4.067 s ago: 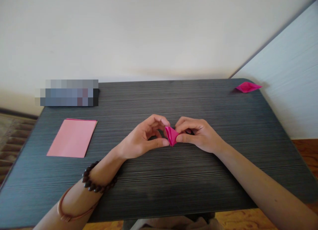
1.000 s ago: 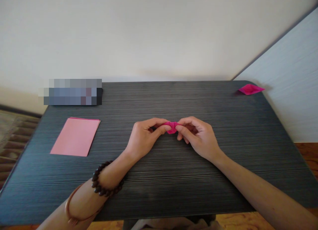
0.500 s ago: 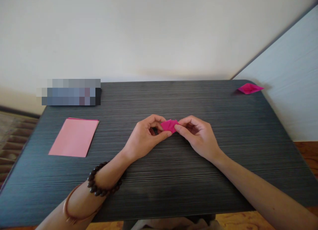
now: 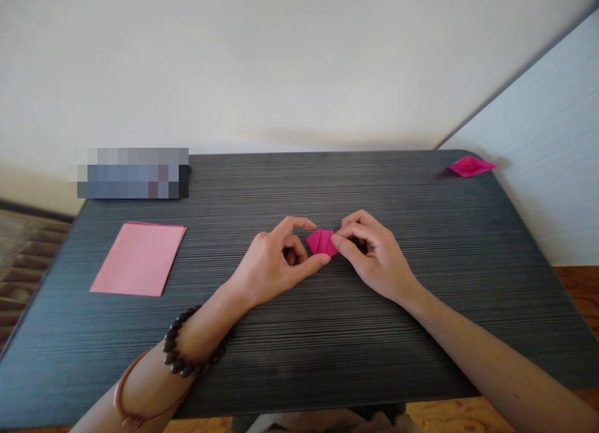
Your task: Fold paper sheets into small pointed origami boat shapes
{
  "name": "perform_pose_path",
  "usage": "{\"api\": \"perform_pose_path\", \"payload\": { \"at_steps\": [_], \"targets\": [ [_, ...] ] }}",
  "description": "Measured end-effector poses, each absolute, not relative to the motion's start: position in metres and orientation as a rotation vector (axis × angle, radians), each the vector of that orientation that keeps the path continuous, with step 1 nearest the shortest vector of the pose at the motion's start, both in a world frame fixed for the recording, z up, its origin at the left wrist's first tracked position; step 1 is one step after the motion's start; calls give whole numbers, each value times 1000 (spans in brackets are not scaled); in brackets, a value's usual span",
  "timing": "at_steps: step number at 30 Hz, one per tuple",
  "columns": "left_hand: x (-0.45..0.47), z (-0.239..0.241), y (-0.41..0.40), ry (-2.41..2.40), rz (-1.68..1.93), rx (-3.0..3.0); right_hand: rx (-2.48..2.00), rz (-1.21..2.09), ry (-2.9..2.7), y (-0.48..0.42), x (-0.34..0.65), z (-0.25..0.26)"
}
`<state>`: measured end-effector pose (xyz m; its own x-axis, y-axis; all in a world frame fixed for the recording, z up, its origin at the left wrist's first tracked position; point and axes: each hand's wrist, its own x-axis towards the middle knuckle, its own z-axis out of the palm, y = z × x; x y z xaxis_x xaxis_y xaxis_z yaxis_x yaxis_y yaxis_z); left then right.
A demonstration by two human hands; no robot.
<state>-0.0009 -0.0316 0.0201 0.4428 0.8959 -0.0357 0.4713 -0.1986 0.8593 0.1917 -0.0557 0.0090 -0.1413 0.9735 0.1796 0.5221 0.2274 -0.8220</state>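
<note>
Head view, left to right. Far left on the dark striped worktop (image 4: 327,358): a flat stack of pink paper sheets (image 4: 138,259), lying well apart from the hands. Behind it, at the worktop's back-left corner, a blurred-out oblong item (image 4: 133,173) (cannot tell what it is).

Left forearm enters from the lower left, wearing a dark bead bracelet (image 4: 187,355) and a thin cord bracelet (image 4: 126,398) lower down the arm. Left hand (image 4: 271,267) rests near the middle of the worktop; its grip is closed on the folded magenta paper piece (image 4: 322,242), with the thumb tip under the piece's near edge and the index finger curled over the top.

The folded magenta paper piece sits at the centre of the worktop, between the two hands, low to the surface (whether it touches the worktop cannot be told). Creases show on its face.

Right hand (image 4: 377,258) pinches the piece's right side, thumb and index finger pressed together on it, other fingers curled behind.

Far right, at the back-right corner: a second folded magenta paper shape (image 4: 470,166), pointed at both ends, lying alone near the pale wall panel (image 4: 547,158).
</note>
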Motion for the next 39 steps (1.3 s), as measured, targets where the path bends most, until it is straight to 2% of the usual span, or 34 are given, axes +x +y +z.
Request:
{"api": "perform_pose_path", "payload": {
  "at_steps": [4,8,17,32,39],
  "targets": [
    [-7,16,-29,1152,534,2125,-1461,561,-1994,-57,191,5],
    [-8,11,-25,1074,533,2345,-1504,478,-2012,-58,189,1],
    [-3,15,-30,1134,350,2436,-1439,563,-2230,-54,197,1],
    [-1,16,-32,1237,244,2486,-1383,654,-2327,-49,203,7],
    [-1,14,-31,1263,235,2507,-1162,476,-2421,-52,212,2]
  ]
}}
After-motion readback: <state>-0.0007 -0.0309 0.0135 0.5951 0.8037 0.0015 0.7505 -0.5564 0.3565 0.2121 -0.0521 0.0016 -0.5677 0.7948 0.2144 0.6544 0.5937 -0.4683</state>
